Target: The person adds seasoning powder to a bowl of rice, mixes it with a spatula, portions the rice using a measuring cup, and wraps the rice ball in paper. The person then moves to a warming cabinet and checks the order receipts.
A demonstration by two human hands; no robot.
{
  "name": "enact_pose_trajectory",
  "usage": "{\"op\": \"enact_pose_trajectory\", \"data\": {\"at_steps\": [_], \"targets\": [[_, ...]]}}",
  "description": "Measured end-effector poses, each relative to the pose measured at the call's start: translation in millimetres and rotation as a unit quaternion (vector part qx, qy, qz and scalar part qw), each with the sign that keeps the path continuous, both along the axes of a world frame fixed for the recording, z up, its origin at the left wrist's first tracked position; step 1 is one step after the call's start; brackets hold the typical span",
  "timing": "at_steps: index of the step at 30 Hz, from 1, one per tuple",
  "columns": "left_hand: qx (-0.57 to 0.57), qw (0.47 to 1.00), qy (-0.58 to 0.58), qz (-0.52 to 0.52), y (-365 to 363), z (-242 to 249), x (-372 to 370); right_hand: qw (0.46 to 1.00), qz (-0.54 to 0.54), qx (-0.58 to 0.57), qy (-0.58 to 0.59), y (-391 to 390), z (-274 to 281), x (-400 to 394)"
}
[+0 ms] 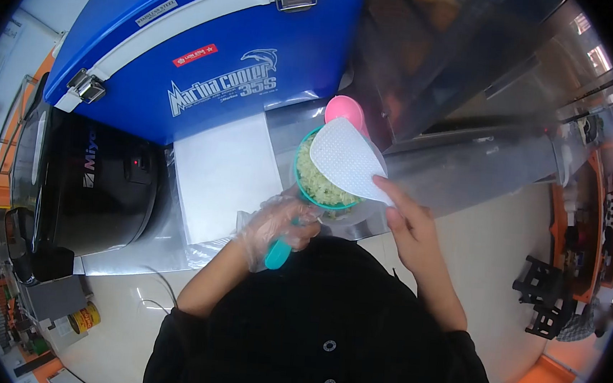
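Observation:
My left hand [280,225], in a clear plastic glove, is closed round the handle of a teal cup [298,183]. Pale green rice-like food [321,185] with darker bits fills the cup. The bare fingers of my right hand [408,221] grip the narrow end of a white dimpled paddle [345,155], whose broad blade lies over the cup's upper right part and hides some of the food. Just behind the blade a pink round utensil [344,109] shows. Beneath the cup is a clear container [354,220], partly hidden.
A large blue cooler [223,62] stands at the back of the steel counter [297,129]. White sheets [225,171] lie left of the cup. At the left is a black appliance [98,182]. Black stools [544,297] stand on the floor at the right.

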State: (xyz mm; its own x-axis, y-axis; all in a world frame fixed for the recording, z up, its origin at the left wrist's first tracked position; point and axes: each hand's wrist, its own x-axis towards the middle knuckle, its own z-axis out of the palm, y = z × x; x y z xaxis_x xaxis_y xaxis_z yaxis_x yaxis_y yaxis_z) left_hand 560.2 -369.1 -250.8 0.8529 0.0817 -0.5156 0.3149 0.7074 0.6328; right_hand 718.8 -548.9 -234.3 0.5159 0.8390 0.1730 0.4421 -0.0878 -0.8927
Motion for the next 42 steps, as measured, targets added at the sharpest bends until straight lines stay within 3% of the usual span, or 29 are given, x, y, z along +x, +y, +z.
{"op": "enact_pose_trajectory", "data": {"at_steps": [3,5,8,10,14,17,20,23,26,29,34,38,41,42], "targets": [[0.004,1.000,0.004,-0.013,2,-9,1,0.999,-0.004,0.019,-0.049,0,2,4],[-0.112,0.992,0.050,0.033,-2,0,4,0.997,0.005,0.010,-0.077,1,2,5],[-0.029,0.998,0.048,0.013,-3,7,2,0.996,0.020,-0.044,-0.071,4,3,4],[-0.057,0.997,0.046,0.015,0,-5,0,0.997,0.015,-0.060,-0.054,3,-7,7],[-0.078,0.995,0.068,-0.001,8,-6,1,0.997,0.030,0.066,-0.038,-2,-28,22],[-0.156,0.987,0.028,0.037,14,-9,2,0.989,0.012,0.149,0.004,-25,-52,35],[-0.483,0.871,-0.083,-0.026,22,-36,0,0.983,0.054,0.164,-0.055,-33,-62,46],[-0.554,0.832,-0.030,-0.002,17,-39,-1,0.978,0.080,0.158,-0.111,-18,-52,36],[-0.272,0.962,0.002,-0.032,11,-21,1,0.987,0.049,0.130,-0.086,-8,-41,25],[-0.082,0.995,0.048,0.010,8,-13,0,0.997,0.020,0.040,-0.068,-7,-29,19],[-0.077,0.996,0.022,0.048,4,-6,0,0.998,-0.038,0.019,0.036,-9,-25,20],[-0.115,0.993,-0.013,0.007,5,-19,-1,0.997,-0.003,-0.026,-0.072,4,-13,-2],[-0.007,0.998,0.012,0.056,0,-10,0,0.995,0.004,-0.053,-0.080,10,-14,8],[-0.031,0.998,0.022,0.042,2,-13,0,0.994,0.008,-0.079,-0.081,10,-12,13]]}}
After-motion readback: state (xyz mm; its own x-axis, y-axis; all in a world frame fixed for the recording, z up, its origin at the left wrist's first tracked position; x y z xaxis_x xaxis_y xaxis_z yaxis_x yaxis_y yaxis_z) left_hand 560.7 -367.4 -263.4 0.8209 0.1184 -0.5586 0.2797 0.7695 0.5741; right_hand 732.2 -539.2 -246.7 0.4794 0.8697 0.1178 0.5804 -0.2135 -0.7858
